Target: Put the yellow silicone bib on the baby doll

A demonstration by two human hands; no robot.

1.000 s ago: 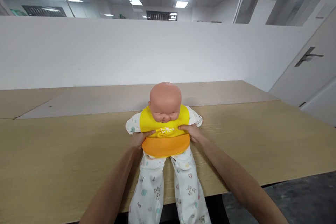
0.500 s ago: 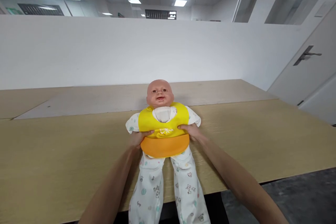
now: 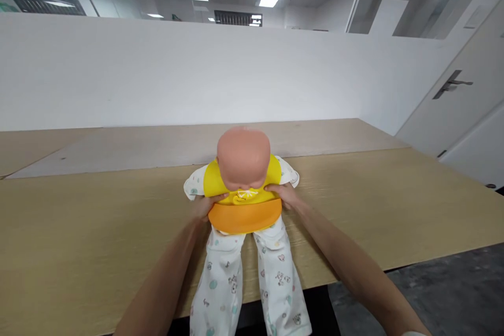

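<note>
A baby doll (image 3: 236,252) in white patterned pyjamas sits on the wooden table, its legs stretched toward me. Its bald head (image 3: 243,158) is bent forward, so the face is hidden. A yellow silicone bib (image 3: 212,184) with an orange catch pocket (image 3: 244,217) covers its chest. My left hand (image 3: 205,207) grips the doll's right side over the bib's lower edge. On the opposite side, my right hand (image 3: 284,195) holds the torso the same way.
The light wood table (image 3: 98,210) runs wide on both sides, with a paler board (image 3: 118,147) behind the doll. A white partition wall (image 3: 197,68) stands beyond it. A white door with a lever handle (image 3: 468,105) is at right, above a dark floor (image 3: 433,289).
The doll's head has tipped forward from upright, hiding the face and neck, much as it was bowed a second ago. My hands stay on its torso.
</note>
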